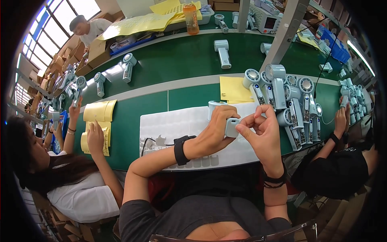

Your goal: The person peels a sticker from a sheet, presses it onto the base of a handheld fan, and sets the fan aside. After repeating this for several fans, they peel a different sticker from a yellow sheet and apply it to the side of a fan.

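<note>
My left hand (211, 131) is wrapped around a pale blue handheld fan (231, 128). The base of its handle points toward my right hand, and part of its round head shows beyond my fingers. Close to that base, my right hand (262, 131) is closed, thumb and fingertips drawn together; whatever they may pinch is too small to make out. Below both hands lies a white sheet (181, 121) with grey cover-like pieces (201, 162) along its near edge. A black corded strap (181, 150) circles my left wrist.
Many fans with exposed circuit boards (298, 101) crowd the bench to my right, beside yellow sheets (236, 89). More fans, such as one fan (222, 53), stand spaced along the green belt (173, 56). A metal post (284, 36) rises at right. Co-workers sit on both sides.
</note>
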{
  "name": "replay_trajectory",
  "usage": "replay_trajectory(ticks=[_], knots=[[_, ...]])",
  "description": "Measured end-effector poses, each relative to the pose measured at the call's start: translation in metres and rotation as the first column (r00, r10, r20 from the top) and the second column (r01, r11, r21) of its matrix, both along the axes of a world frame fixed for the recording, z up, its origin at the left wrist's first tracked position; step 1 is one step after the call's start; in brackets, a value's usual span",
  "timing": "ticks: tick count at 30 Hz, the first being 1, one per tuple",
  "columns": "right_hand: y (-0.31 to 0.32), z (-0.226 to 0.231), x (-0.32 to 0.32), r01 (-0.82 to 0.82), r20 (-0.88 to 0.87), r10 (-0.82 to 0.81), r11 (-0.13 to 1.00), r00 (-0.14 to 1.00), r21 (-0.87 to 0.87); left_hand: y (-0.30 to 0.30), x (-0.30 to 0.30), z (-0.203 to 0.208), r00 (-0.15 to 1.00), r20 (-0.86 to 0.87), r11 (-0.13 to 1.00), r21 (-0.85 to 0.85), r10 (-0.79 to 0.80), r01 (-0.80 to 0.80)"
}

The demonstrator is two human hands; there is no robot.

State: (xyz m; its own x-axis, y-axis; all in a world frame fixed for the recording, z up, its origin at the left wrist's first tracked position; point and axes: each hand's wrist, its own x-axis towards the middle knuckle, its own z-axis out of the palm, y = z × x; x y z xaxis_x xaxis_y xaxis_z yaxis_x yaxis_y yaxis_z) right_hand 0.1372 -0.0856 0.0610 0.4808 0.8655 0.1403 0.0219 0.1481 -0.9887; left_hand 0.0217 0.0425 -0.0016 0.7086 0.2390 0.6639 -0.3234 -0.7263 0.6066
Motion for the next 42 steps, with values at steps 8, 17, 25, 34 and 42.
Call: replay_trajectory(ticks=[8, 17, 25, 34, 42], knots=[[-0.002, 0.001, 0.002, 0.034, 0.031, -0.034, 0.999, 0.999, 0.005, -0.001, 0.006, 0.001, 1.000, -0.006, 1.000, 0.000, -0.015, 0.015], [0.018, -0.003, -0.016, 0.081, 0.287, -0.085, 0.996, 0.954, 0.028, 0.011, -0.008, -0.012, 0.990, 0.105, 0.995, -0.002, 0.098, -0.099], [-0.022, -0.046, 0.065, 0.073, 0.373, 0.007, 0.977, 0.928, -0.199, -0.019, 0.022, 0.000, 0.986, 0.166, 0.995, 0.096, -0.001, -0.016], [-0.001, -0.032, 0.051, -0.316, -0.058, 0.312, 0.945, 0.948, -0.082, -0.014, 0.003, 0.008, 0.999, 0.004, 0.998, 0.038, 0.044, -0.044], [-0.033, 0.016, 0.015, -0.530, -0.095, 0.531, 0.780, 0.842, -0.332, -0.052, -0.043, 0.021, 0.988, -0.019, 0.974, 0.170, 0.153, -0.147]])
